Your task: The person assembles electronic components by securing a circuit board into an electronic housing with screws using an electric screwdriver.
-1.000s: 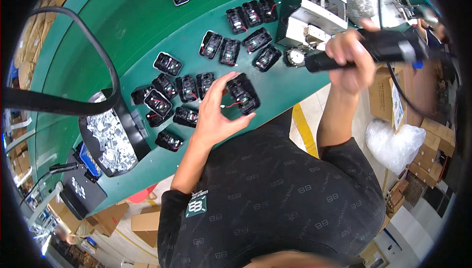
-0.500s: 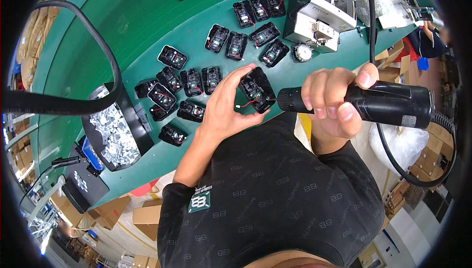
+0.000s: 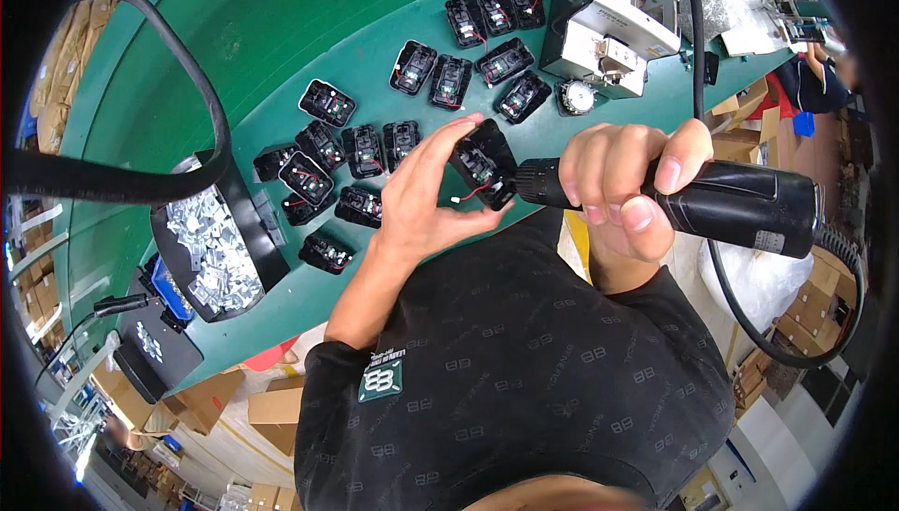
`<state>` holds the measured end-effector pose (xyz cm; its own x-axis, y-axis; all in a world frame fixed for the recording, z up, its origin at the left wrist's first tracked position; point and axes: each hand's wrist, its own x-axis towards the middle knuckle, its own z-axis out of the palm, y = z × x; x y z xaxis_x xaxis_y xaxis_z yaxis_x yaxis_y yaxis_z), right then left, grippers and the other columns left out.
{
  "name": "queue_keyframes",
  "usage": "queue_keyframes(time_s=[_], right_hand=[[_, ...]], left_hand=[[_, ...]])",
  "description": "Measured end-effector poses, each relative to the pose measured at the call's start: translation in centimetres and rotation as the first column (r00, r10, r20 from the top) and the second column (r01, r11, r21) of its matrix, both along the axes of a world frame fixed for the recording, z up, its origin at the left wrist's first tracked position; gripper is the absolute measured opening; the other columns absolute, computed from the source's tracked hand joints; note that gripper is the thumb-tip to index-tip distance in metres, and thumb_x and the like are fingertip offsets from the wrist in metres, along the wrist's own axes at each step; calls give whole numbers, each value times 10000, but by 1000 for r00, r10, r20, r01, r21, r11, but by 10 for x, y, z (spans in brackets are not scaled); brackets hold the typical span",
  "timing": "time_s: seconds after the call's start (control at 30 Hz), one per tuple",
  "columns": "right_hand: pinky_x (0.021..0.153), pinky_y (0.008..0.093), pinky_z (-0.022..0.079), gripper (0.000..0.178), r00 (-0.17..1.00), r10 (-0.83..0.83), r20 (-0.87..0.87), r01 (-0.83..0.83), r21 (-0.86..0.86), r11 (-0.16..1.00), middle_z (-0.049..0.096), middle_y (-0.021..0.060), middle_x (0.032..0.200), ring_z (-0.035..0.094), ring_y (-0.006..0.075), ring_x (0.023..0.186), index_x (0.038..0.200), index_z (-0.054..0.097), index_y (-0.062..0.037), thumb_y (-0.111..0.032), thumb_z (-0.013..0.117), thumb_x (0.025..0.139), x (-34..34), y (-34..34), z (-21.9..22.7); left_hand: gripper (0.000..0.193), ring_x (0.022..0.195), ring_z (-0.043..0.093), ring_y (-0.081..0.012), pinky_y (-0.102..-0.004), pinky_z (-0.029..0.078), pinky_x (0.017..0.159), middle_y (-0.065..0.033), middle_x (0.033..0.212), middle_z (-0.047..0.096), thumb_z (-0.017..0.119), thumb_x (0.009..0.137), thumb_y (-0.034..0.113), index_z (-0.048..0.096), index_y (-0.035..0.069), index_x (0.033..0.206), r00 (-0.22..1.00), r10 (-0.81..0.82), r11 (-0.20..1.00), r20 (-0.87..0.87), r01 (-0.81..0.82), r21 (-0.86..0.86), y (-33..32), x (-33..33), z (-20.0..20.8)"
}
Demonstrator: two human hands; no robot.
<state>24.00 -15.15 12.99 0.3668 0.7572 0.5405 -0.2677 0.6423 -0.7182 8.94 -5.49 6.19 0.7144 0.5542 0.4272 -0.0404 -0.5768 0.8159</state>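
My left hand [image 3: 421,197] grips a black plastic housing [image 3: 479,160] by its ends, tilted, with a circuit board and a red wire with a white plug inside it. In my right hand [image 3: 627,183] is a black electric screwdriver [image 3: 749,200], lying nearly level and pointing left. Its tip meets the housing's right side, near the lower corner; the bit itself is hard to make out. Several similar black housings [image 3: 363,150] with boards and wires lie on the green bench [image 3: 281,310] beyond and left of my left hand.
A white and black machine [image 3: 613,24] stands at the back right, beside a small round gauge-like device [image 3: 574,97]. At left, a black bin [image 3: 272,258] holds many small metal pieces [image 3: 211,249]. A thick black cable [image 3: 201,71] arches across the left; the screwdriver's cord [image 3: 796,358] loops at right.
The screwdriver has shifted slightly left and up, its nose now closer against the housing. The housing, still in my left hand, has tilted a little more and moved slightly left.
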Motion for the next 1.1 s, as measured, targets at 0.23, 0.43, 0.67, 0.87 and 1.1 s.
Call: queue_keyframes(time_s=[0.23, 0.43, 0.67, 0.87, 1.1], right_hand=[[539, 314, 434, 328, 997, 73, -34, -71, 50, 996, 458, 5, 644, 482, 140, 521, 959, 367, -145, -6, 626, 814, -2, 4, -3], [476, 237, 405, 326, 996, -45, 75, 40, 74, 996, 445, -77, 600, 455, 82, 461, 1055, 432, -231, -148, 639, 816, -4, 3, -8], [508, 260, 420, 340, 995, -36, 88, 27, 103, 994, 443, -53, 609, 467, 91, 504, 1113, 425, -169, -138, 600, 823, 34, -3, -5], [562, 323, 453, 394, 620, -686, 381, 744, -10, 668, 516, 66, 649, 492, 150, 540, 1153, 449, 1, -7, 581, 781, 96, -11, -35], [574, 342, 476, 358, 589, -743, 317, 783, 4, 623, 526, 73, 643, 510, 160, 544, 1125, 453, 8, 5, 574, 788, 116, 0, -54]], left_hand=[[732, 969, 645, -260, -328, 523, 823, -154, 1088, 636, 834, 521, 120, 531, -16, 1174, 998, 54, 998, 38, -55, 34, 3, -5, 0], [727, 931, 635, -267, -343, 515, 807, -138, 1111, 614, 822, 543, 166, 522, 22, 1189, 994, 67, 997, -87, -69, -20, 3, -4, 5], [725, 1107, 458, -326, -435, 333, 962, -132, 1146, 526, 797, 539, 259, 538, 63, 1186, 840, 375, 904, -393, -237, 356, 33, -40, -8], [731, 1134, 462, -343, -443, 289, 1010, -169, 1163, 526, 748, 578, 139, 471, 30, 1245, 694, 574, 816, -434, -441, 375, 40, -87, -27], [809, 1324, 283, -358, -471, 216, 1058, -182, 1454, 289, 785, 536, 174, 470, 88, 1276, 608, 592, 800, -529, -369, 473, 34, -88, -26]])
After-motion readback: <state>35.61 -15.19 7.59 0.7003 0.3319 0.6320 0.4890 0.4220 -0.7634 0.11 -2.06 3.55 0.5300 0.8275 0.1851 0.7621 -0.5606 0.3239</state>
